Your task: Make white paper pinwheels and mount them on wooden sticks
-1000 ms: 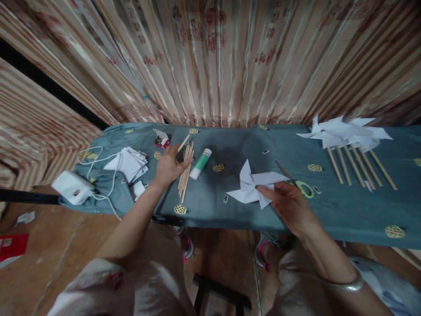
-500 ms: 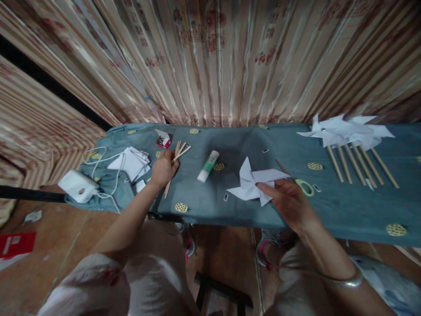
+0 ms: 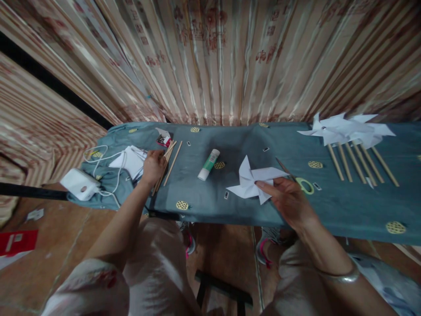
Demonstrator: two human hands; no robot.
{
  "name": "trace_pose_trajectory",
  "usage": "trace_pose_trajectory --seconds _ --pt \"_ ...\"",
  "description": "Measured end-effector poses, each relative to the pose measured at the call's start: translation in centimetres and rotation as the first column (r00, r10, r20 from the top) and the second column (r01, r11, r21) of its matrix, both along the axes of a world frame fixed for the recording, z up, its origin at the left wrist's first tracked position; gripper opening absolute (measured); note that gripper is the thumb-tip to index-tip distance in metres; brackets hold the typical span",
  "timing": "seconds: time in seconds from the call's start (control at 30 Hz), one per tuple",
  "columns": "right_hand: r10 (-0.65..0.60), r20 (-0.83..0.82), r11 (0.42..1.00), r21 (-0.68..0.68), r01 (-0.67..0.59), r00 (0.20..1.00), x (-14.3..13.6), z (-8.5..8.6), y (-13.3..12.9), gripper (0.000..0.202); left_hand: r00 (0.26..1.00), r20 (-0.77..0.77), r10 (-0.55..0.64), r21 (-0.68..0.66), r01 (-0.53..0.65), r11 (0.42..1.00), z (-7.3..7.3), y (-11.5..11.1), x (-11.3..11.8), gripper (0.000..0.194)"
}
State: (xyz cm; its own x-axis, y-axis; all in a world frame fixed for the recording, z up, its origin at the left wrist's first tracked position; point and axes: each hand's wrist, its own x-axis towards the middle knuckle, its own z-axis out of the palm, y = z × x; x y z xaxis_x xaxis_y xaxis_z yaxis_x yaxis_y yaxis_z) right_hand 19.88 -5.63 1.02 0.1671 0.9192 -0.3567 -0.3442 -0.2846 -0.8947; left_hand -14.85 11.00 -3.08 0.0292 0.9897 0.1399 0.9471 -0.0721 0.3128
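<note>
Pinwheel [image 3: 246, 183] is by the scissors [image 3: 305, 186], its middle pinched in my right hand [image 3: 291, 199]; a loose pinch might let folds pop open. My left hand [image 3: 153, 168] has curled fingers at the wooden sticks [image 3: 168, 159], grip unclear; a bump could roll them.

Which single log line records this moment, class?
Left hand: at wooden sticks; right hand: holds white paper pinwheel; glue stick: lying between hands; scissors: beside right hand; pinwheels with sticks: far right
</note>
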Motion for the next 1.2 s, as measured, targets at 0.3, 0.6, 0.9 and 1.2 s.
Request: trace_pose_trajectory --seconds 0.3,0.6,0.9,1.2 --pt "-0.001 0.006 1.0 -0.013 0.002 1.0 0.1 0.2 0.1 0.034 0.992 -0.032 -0.118 0.168 0.122 0.978 0.6 -0.4 1.6 0.04" --pt "-0.003 0.019 1.0 -0.02 0.004 1.0 -0.3 0.6 0.1 0.033 0.869 0.274 -0.413 0.082 0.407 0.91 -0.4 -4.2 11.1 0.062" --pt "0.034 0.027 0.999 -0.006 -0.034 0.999 0.2 0.2 0.1 0.027 0.944 0.15 -0.295 0.139 0.275 0.951 -2.5 -1.5 8.6 0.05" --pt "0.007 0.041 1.0 -0.02 -0.006 0.999 -0.3 0.6 0.1 0.032 0.955 0.198 -0.219 0.152 0.191 0.97 -1.1 -0.4 4.5 0.037"
